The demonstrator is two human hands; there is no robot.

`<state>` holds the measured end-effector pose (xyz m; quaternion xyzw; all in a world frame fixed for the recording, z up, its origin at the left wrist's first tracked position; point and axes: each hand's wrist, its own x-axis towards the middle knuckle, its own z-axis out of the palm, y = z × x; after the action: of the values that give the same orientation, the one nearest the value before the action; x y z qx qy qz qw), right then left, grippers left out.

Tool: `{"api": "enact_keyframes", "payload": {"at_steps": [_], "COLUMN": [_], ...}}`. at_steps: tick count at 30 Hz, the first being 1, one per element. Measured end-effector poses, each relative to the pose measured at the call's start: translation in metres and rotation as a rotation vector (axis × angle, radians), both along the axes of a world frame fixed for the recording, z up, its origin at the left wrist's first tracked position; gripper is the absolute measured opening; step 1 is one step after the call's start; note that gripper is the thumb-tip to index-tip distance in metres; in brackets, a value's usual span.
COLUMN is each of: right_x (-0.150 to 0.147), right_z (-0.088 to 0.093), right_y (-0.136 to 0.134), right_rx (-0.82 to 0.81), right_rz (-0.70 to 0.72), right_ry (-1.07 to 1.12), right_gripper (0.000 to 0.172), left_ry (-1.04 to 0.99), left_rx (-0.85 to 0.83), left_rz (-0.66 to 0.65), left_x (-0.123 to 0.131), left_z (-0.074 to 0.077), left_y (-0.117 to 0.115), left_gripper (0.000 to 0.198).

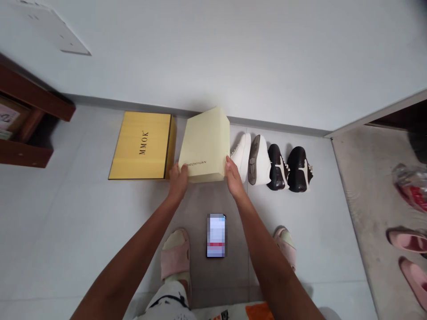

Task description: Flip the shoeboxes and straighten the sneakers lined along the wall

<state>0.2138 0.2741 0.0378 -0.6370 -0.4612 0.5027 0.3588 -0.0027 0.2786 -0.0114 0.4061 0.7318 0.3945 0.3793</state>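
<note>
Left hand (178,181) is cupping the lower left corner of a pale yellow MEIZHIYUAN box (205,144), while the right hand (233,174) is pressing its right edge, both arms reaching forward; even pressure is steadying the tilted box. A gold MMOK box (143,144) is lying left of it, white sneakers (240,155) right.

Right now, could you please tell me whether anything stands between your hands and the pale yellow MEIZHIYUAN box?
Nothing visible does: the left hand and right hand are directly on the pale yellow MEIZHIYUAN box. The gold MMOK box and white shoe lie outside them.
</note>
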Motion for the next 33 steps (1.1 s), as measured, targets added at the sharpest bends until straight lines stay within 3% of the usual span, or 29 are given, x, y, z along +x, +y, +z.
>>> {"api": "enact_keyframes", "payload": {"at_steps": [3,6,14,22,25,28,31,33], "right_x": [-0.003,-0.009,-0.025,-0.034,-0.007,0.054,0.126,0.163], "right_z": [-0.001,-0.012,-0.056,-0.065,-0.057,-0.044,-0.038,-0.041], "right_y": [0.005,0.005,0.000,0.005,0.006,0.002,-0.007,-0.014], "right_rx": [-0.025,0.001,-0.042,-0.006,-0.015,0.052,0.120,0.090], "right_rz": [0.046,0.108,0.090,0.142,0.084,-0.059,-0.234,-0.292], "right_ry": [0.034,0.110,0.100,0.082,0.021,-0.072,-0.268,-0.400], "right_gripper": [0.093,0.089,0.089,0.091,0.086,0.072,0.065,0.066], "left_ry": [0.034,0.058,0.107,0.195,0.328,0.408,0.315,0.224], "left_rx": [-0.027,-0.025,-0.019,-0.045,0.036,0.217,0.325,0.283], "left_rz": [0.064,0.051,0.050,0.029,-0.062,-0.202,-0.395,-0.533], "left_x": [-0.001,0.000,0.003,-0.003,0.000,0.019,0.058,0.091], "left_z": [0.008,0.011,-0.006,-0.009,0.003,0.023,0.038,0.037], "left_y": [-0.004,-0.007,-0.018,-0.020,-0.026,-0.029,-0.022,-0.011], "left_gripper": [0.056,0.062,0.077,0.090,0.096,0.088,0.073,0.069]}}
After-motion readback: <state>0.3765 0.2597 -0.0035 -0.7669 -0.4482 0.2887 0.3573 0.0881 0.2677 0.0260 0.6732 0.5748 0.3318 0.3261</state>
